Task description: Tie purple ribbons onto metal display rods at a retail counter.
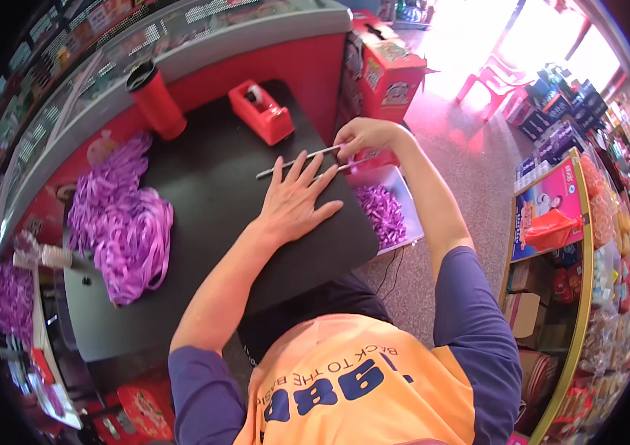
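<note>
My left hand (293,199) lies palm down on the black table (204,259), fingers spread across two thin metal rods (269,173). The rods reach to the table's right edge. There my right hand (365,135) is closed in a pinch at the rods' ends, on a bit of purple ribbon (353,161); its fingertips are partly hidden. Below that edge stands a white bin (409,208) holding many short purple ribbon pieces (380,215). Long loops of purple ribbon (133,241) are heaped on the table's left side.
A red tape dispenser (263,115) and a red tumbler with a black lid (158,104) stand at the table's back. Behind runs a glass display counter (256,30). Red boxes (389,78) are beyond the right corner. Packed shelves (578,297) line the right.
</note>
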Tool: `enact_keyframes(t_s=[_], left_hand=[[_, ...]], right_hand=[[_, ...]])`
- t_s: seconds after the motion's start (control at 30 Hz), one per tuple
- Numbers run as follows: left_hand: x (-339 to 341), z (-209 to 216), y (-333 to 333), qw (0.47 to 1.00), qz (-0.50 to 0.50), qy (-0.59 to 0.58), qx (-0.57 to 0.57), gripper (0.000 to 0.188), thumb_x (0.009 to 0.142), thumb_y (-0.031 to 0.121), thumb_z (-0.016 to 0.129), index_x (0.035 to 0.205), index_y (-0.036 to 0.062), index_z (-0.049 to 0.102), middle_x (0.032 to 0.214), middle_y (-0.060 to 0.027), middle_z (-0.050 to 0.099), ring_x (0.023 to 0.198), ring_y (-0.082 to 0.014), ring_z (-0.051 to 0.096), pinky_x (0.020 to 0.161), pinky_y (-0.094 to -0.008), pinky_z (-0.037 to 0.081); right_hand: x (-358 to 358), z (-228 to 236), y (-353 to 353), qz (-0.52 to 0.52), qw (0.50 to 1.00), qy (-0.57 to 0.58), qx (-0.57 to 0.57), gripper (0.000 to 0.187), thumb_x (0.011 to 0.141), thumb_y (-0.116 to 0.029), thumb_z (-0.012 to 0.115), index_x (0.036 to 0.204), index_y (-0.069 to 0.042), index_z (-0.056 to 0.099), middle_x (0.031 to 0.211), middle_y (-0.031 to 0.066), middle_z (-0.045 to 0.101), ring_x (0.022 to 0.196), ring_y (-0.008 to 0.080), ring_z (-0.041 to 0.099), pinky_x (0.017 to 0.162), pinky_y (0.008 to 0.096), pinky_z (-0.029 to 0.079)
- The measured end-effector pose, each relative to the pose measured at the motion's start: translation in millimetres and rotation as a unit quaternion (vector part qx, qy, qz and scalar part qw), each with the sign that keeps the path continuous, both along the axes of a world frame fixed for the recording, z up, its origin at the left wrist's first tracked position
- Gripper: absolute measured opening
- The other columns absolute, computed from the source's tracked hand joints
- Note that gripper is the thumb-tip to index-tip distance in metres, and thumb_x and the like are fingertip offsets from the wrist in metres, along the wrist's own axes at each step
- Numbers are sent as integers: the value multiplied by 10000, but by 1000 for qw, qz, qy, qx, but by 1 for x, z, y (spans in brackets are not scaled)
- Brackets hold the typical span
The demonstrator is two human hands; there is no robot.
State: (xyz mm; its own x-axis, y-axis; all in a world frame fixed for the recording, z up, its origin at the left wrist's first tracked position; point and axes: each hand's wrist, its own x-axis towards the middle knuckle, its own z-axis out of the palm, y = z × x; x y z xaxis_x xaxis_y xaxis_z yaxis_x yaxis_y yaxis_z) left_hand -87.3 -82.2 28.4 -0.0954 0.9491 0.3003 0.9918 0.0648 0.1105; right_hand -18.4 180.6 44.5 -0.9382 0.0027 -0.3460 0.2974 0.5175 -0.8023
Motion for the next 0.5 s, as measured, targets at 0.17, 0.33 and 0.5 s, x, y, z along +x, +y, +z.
enact_keyframes(t_s=[0.17,0.33,0.5], left_hand=[[-2,-5,-3,999,10,-26,-39,678,929,591,408,1475,191,377,1535,-113,325,1441,-335,229,1169,-567,104],[-4,-7,-3,999,7,-36,-33,684,927,595,415,1475,187,379,1532,-111,331,1439,-336,234,1168,-569,106],[-7,-8,-4,999,-2,-35,-17,693,918,603,433,1467,180,390,1519,-118,349,1431,-348,246,1154,-594,126]], right_hand=[[-14,-3,15,37,997,-61,10,280,813,-213,734,976,10,687,772,34,686,736,96,637,654,225,478],[-12,-5,32,48,993,-100,-31,222,839,-204,708,932,-6,673,768,25,689,722,102,655,625,222,469],[49,-11,78,-79,990,-111,35,293,891,-285,659,1027,-27,674,827,52,712,767,140,695,658,247,501]])
